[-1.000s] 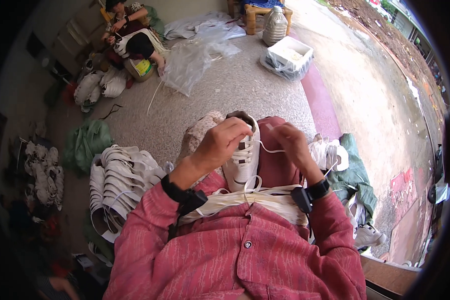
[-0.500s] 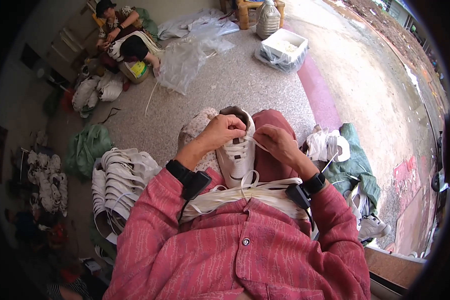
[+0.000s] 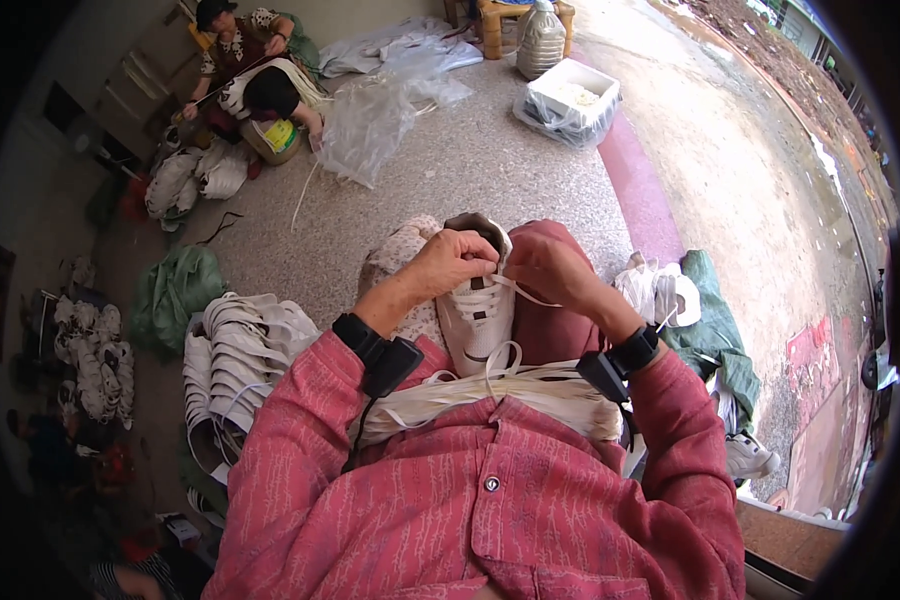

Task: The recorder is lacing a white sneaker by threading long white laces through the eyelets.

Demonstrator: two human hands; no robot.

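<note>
Pointing its toe toward six o'clock in the head view, a white mesh lace-up shoe (image 3: 467,335) stands between the person's knees (image 3: 555,330). The left hand (image 3: 440,265)'s grip pinches its upper edge; the right hand (image 3: 553,270), blurred beside the flat white lace (image 3: 530,296), has a grip I cannot tell. From the shoe: speckled grey floor (image 3: 490,175) at twelve, white foam box (image 3: 598,73) at one, clear plastic sheet (image 3: 368,135) at eleven.

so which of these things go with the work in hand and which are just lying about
With the work:
white shoe, touched by left hand
white lace by right hand
bundle of pale strands
probably the stacked white shoe parts

Seemingly just lying about:
clear plastic sheet
plastic bottle
white box
green sack at left
</note>
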